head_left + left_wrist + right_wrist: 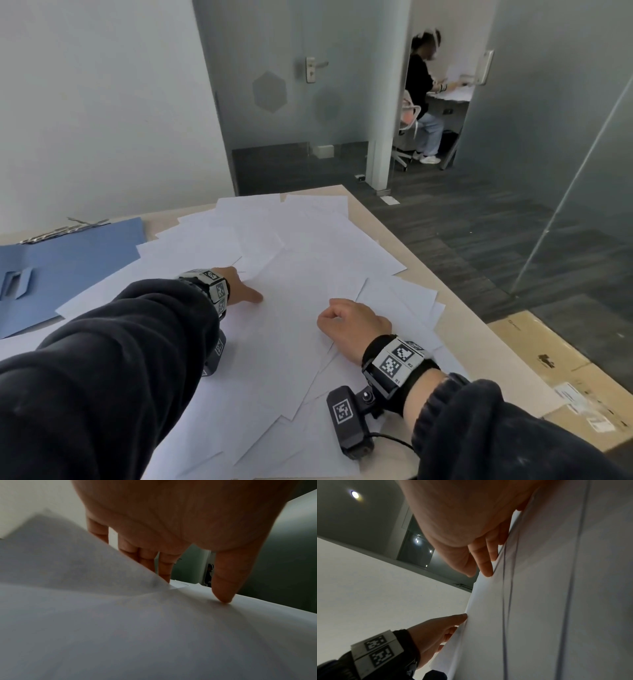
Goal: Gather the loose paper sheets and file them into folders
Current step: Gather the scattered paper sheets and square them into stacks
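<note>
Several loose white paper sheets (301,260) lie spread and overlapping across the table. An open blue folder (68,267) lies at the left, partly under them. My left hand (245,287) pinches a sheet near the middle. In the left wrist view, the thumb (224,596) rests on top and the fingers (164,569) slip beneath the raised paper (85,568). My right hand (349,322) is to its right, fingers curled. In the right wrist view, its thumb and forefinger (486,566) meet at a sheet's edge (488,601); my left hand (453,626) also shows there.
The light wooden table (455,329) ends just right of the papers. Flattened cardboard boxes (555,370) lie on the floor beyond that edge. A metal fastener (65,229) sits at the folder's top. Another person (421,92) sits at a far desk behind glass walls.
</note>
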The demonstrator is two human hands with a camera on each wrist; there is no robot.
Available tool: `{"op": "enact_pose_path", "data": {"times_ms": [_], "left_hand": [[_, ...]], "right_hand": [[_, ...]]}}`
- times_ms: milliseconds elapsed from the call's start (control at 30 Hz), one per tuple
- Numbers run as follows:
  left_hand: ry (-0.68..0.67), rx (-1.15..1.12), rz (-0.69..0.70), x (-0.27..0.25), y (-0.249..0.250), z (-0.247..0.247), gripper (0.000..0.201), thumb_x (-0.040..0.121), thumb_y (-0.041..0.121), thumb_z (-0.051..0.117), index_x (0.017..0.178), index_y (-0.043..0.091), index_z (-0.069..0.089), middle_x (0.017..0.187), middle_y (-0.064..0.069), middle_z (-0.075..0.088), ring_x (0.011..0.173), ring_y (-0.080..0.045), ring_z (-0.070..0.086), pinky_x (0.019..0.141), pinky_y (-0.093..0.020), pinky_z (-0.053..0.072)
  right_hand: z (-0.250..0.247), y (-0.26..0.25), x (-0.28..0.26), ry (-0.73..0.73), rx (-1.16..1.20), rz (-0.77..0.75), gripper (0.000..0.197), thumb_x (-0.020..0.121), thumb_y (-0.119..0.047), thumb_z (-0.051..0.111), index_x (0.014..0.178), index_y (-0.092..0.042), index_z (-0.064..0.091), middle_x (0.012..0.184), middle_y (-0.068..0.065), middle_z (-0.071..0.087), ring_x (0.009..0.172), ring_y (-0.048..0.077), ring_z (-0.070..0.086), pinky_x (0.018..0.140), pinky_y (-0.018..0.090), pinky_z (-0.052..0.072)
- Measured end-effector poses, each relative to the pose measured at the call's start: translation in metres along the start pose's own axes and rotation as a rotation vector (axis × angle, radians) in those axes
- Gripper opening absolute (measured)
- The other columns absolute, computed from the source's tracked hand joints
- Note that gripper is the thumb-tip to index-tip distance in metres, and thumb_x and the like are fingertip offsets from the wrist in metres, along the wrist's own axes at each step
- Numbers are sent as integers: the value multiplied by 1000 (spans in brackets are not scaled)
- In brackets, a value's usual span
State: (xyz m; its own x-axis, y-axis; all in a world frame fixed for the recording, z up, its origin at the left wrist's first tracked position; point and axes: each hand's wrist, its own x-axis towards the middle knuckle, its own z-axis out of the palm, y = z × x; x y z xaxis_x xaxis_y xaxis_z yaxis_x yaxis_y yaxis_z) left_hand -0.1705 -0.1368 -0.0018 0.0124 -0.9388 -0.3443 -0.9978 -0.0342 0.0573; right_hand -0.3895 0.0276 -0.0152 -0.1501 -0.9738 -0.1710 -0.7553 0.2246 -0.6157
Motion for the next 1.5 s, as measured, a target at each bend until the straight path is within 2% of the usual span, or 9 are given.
{"op": "enact_pose_path", "data": {"times_ms": [267,467,633,700,833,967,1167,1400,1500], "left_hand": [[45,-75,-29,0,10,-4,77,70,57,80,126,10,56,116,-8,63,98,-27,55,82,-31,41],[-47,-106,-75,4,19,-3,49,69,52,84,83,13,57,78,-2,57,89,-25,57,78,-29,41],[-47,-177,-73,7,26,-1,53,68,49,85,90,11,56,78,-3,56,90,-26,58,79,-29,42],[-26,-222,-86,8,27,-1,50,69,46,86,86,12,54,78,-3,55,81,-23,56,76,-29,40],[3,-268,-78,14,25,-3,67,63,44,90,109,6,59,85,-5,59,86,-27,58,74,-32,43],[-29,-252,-62,12,22,-4,64,67,42,88,114,5,66,94,-7,64,89,-27,60,76,-30,44],[7,-208,-24,-3,19,-13,71,78,36,82,136,6,55,136,-10,55,126,-29,52,97,-33,44],[-49,-186,58,-20,-5,-10,36,71,20,85,105,11,76,97,-3,74,94,-23,70,89,-28,53],[-29,-185,60,-30,-17,-4,32,74,25,83,103,16,75,98,0,74,94,-21,69,92,-31,54]], "right_hand": [[1,2,1,9,12,-13,26,91,-41,47,101,-33,70,133,-20,57,124,8,50,100,37,22],[0,2,0,10,0,-25,29,92,-40,46,104,-34,71,137,-19,55,128,8,48,98,36,20],[0,3,1,5,2,-36,29,92,-39,46,105,-34,71,140,-18,53,130,8,46,98,37,20],[0,4,1,-7,6,-37,30,91,-41,46,107,-36,71,148,-22,47,136,6,40,107,39,19],[0,5,1,-20,5,-43,29,92,-43,46,108,-38,70,151,-23,43,139,5,37,113,43,17],[-1,5,0,-19,4,-58,29,93,-42,46,108,-37,70,149,-23,45,138,5,38,112,42,17],[-1,6,1,-20,10,-48,28,93,-42,46,107,-36,70,146,-21,48,134,7,42,109,41,19],[-1,8,-2,-5,98,-40,26,93,-48,48,107,-37,67,139,-24,53,132,5,46,112,37,21],[-2,11,-6,23,320,-11,22,93,-56,49,102,-41,63,140,-21,52,132,9,48,116,36,30]]}}
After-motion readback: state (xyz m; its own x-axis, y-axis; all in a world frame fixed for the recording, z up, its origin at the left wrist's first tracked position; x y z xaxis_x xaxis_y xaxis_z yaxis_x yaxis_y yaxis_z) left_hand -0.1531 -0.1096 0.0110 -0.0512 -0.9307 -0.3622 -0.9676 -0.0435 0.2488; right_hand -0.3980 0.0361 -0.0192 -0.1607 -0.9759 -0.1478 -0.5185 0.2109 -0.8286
